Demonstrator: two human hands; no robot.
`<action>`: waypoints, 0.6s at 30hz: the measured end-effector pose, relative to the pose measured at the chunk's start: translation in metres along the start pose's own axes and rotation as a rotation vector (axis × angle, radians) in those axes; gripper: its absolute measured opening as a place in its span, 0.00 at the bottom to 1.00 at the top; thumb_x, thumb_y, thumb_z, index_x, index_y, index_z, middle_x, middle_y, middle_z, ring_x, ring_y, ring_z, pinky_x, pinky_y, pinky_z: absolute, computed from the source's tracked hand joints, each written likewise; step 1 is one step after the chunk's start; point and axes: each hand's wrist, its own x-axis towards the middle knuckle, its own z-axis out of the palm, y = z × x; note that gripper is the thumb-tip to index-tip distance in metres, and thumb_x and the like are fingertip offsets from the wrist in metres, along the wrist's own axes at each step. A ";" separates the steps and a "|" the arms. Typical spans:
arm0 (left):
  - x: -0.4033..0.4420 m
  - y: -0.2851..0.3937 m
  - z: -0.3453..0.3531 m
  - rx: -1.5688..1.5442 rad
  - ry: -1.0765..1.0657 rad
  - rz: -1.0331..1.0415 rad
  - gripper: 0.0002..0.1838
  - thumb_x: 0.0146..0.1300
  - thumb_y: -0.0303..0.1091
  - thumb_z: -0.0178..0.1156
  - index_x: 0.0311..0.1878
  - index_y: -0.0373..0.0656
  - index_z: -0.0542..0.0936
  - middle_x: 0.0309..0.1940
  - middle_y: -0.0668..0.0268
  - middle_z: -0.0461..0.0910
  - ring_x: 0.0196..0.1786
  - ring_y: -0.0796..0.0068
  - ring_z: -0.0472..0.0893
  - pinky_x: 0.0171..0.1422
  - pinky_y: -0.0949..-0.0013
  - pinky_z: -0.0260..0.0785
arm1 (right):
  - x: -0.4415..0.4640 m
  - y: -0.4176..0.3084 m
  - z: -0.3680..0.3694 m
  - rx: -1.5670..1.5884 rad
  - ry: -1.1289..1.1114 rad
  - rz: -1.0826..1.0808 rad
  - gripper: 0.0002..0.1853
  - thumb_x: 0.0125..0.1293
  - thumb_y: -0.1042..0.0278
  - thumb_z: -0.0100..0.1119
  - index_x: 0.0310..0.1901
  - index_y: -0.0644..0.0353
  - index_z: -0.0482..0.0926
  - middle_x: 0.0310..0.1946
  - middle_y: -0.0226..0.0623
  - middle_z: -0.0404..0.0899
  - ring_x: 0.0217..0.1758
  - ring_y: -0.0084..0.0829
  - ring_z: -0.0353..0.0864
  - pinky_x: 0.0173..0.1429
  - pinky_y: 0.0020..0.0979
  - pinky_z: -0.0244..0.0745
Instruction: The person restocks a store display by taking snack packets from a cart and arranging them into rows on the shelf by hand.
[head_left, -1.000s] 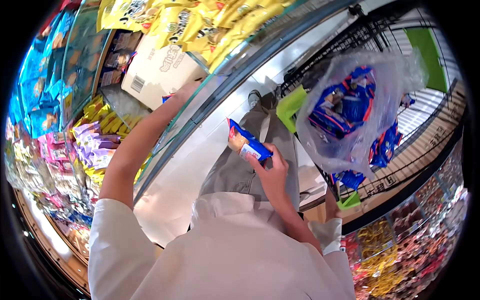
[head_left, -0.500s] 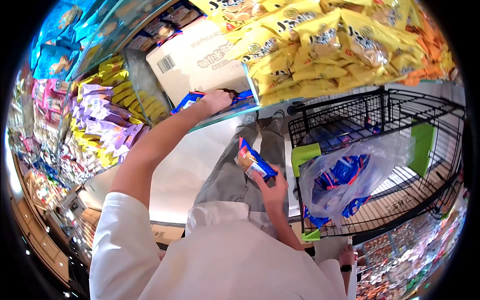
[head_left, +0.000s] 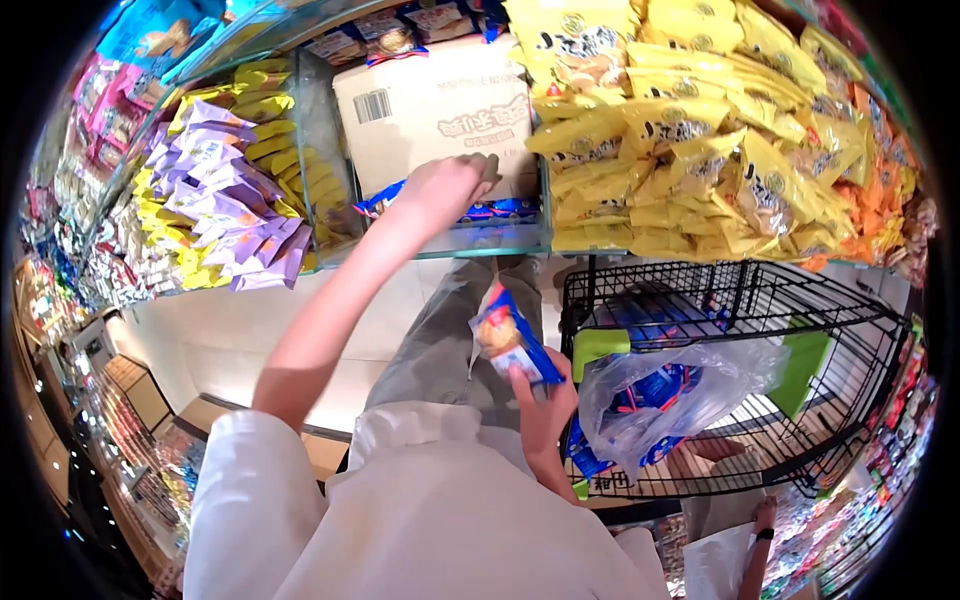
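Observation:
My right hand (head_left: pixel 545 395) is closed around the lower end of a blue snack packet (head_left: pixel 512 345), held tilted in front of my legs. A round biscuit-like picture shows on its front. My left hand (head_left: pixel 450 190) reaches over the shelf, fingers curled, in front of a cardboard box (head_left: pixel 430 110). No packet shows in that hand; the undersides of its fingers are hidden. Below it, several blue packets (head_left: pixel 500 212) lie in the shelf compartment between the box and the glass front edge.
Yellow packets (head_left: pixel 690 150) are heaped right of the box; purple packets (head_left: pixel 225 190) lie left. At right stands a black wire shopping cart (head_left: pixel 740 290) with green corners, holding a clear plastic bag (head_left: pixel 700 370) of blue packets. Another person's arm (head_left: pixel 760 540) shows at lower right.
My left hand has lifted off the blue packets and is now in front of the box. The right hand still holds its packet. The view has shifted, and another person appears beyond the cart.

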 end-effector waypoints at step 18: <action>-0.205 -0.020 0.043 -2.424 0.075 -0.155 0.37 0.48 0.45 0.62 0.58 0.37 0.59 0.57 0.56 0.60 0.56 0.58 0.69 0.46 0.61 0.71 | 0.160 -0.076 0.173 -0.963 -0.541 -0.959 0.18 0.46 0.68 0.63 0.41 0.59 0.74 0.34 0.41 0.73 0.42 0.39 0.72 0.45 0.36 0.68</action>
